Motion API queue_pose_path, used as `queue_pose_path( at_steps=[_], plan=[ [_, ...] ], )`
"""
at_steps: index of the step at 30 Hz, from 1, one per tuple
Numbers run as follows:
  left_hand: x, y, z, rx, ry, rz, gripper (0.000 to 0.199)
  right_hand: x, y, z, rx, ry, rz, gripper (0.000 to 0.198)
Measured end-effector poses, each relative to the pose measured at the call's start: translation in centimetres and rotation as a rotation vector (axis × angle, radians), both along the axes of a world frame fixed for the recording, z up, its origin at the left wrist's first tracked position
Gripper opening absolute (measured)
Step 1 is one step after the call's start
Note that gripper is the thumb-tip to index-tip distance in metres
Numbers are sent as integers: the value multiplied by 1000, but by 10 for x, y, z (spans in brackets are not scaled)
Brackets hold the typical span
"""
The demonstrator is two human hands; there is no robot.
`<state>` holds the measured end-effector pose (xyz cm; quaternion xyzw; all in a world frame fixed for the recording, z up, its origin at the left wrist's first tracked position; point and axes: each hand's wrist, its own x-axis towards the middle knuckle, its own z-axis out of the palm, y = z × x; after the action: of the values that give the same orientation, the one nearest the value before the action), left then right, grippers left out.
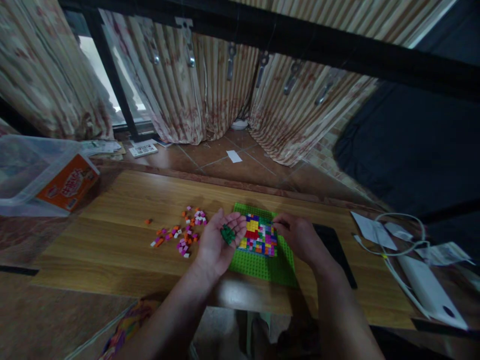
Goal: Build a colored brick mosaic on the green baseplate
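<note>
My left hand (218, 240) is turned palm up, with a small heap of dark green toy bricks (227, 234) cupped in it. It hovers over the left edge of a bright green baseplate (258, 270). On that plate sits a multicoloured block of small bricks (258, 237) in yellow, red, purple, white and orange. My right hand (296, 232) is at the plate's right side, thumb and finger pinched at the upper right corner of the brick block. Whatever lies between those fingertips is too small to make out.
Loose pink, orange and white bricks (187, 230) lie scattered left of the plate. A dark flat tablet-like object (335, 250) rests by my right forearm. Farther right are a white cable (397, 280) and a white box-like device (431, 287). A clear plastic bin (33, 175) stands at far left.
</note>
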<state>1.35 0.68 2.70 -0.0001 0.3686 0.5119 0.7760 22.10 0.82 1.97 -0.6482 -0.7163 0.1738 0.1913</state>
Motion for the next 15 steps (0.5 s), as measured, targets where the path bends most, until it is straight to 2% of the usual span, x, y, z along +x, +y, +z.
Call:
queue_pose_path(
  at_steps=[8,15],
  plan=[
    [-1,1,1,14,5,-2,38,-4,4,-7,63,-83,-2,14],
    [-1,0,1,9,-3,-5,38,-6,4,-10,90,7,-19,13]
  ],
)
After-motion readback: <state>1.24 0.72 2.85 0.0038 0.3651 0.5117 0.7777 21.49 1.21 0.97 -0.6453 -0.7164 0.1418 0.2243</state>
